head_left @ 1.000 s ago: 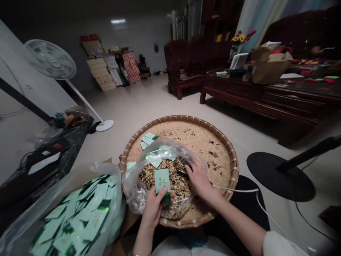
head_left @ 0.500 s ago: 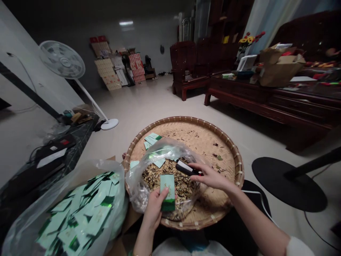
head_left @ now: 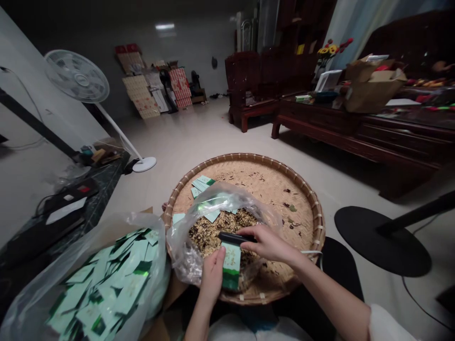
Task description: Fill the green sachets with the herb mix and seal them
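Observation:
My left hand point(head_left: 212, 272) is closed on the left edge of a green packet point(head_left: 231, 270), which stands upright over the tea. In my right hand point(head_left: 265, 242) is a black handheld bag sealer point(head_left: 232, 238), lying across the packet's top edge; a white cord runs off behind the wrist. Beneath both hands, an open clear plastic bag point(head_left: 185, 246) holds a dark and pale loose dried tea mix point(head_left: 208, 233). Several green packets point(head_left: 212, 216) lie on the mix. The bag rests in a round woven bamboo tray point(head_left: 249, 170).
Left of the tray, a large plastic bag point(head_left: 142, 222) is full of green packets point(head_left: 121, 279). More packets point(head_left: 202, 183) lie at the tray's left side. A white fan point(head_left: 144, 164) and a black round stand base point(head_left: 380, 241) are on the floor. A dark wooden table point(head_left: 320, 121) stands at the back right.
The sealer has come up out of the bag of tea, turned, and moved left onto the packet's top edge. My left hand and the packet have shifted slightly right.

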Demonstrator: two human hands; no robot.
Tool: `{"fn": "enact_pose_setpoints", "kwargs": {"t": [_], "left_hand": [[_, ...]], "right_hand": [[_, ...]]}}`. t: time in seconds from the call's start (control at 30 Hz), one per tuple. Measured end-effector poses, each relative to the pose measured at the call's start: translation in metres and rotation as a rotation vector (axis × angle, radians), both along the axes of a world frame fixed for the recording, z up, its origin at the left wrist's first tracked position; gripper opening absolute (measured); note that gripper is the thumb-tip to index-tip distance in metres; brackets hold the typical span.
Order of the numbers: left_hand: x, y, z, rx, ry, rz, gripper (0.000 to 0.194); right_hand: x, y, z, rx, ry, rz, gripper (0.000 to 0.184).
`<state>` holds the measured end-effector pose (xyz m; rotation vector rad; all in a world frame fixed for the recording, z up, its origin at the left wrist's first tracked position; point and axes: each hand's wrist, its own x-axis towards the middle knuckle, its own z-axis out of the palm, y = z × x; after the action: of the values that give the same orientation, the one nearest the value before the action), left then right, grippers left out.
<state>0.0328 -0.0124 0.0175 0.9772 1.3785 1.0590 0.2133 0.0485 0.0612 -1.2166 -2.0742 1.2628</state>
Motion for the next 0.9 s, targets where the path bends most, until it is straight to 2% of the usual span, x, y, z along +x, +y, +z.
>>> {"fn": "enact_pose_setpoints", "kwargs": {"t": [0.13,0.27,0.37,0.53,0.73,0.8,0.9], "left_hand": [[-0.004,0.000,-0.001,0.068,0.099,-0.046,0.053],[-0.009,0.000,-0.002,0.037,0.072,-0.072,0.054],[-0.010,0.001,0.000,0.036,0.094,-0.083,0.055],[-0.007,0.002,0.005,0.034,0.112,-0.092,0.054],[-0.006,0.001,0.008,0.013,0.064,-0.071,0.052],[-0.006,0.002,0.008,0.025,0.070,-0.075,0.051],[-0.006,0.003,0.006,0.042,0.120,-0.088,0.052]], "right_hand": [[0.009,0.006,-0.005,-0.149,0.069,0.040,0.038],[0.020,0.012,0.002,-0.258,0.128,0.055,0.046],[0.018,0.012,0.005,-0.241,0.097,0.054,0.046],[0.003,0.010,0.001,-0.183,0.123,0.020,0.029],[0.008,0.013,-0.003,-0.299,0.203,0.021,0.040],[0.009,0.013,-0.004,-0.291,0.212,0.017,0.043],[0.006,0.010,-0.006,-0.219,0.168,0.013,0.036]]}}
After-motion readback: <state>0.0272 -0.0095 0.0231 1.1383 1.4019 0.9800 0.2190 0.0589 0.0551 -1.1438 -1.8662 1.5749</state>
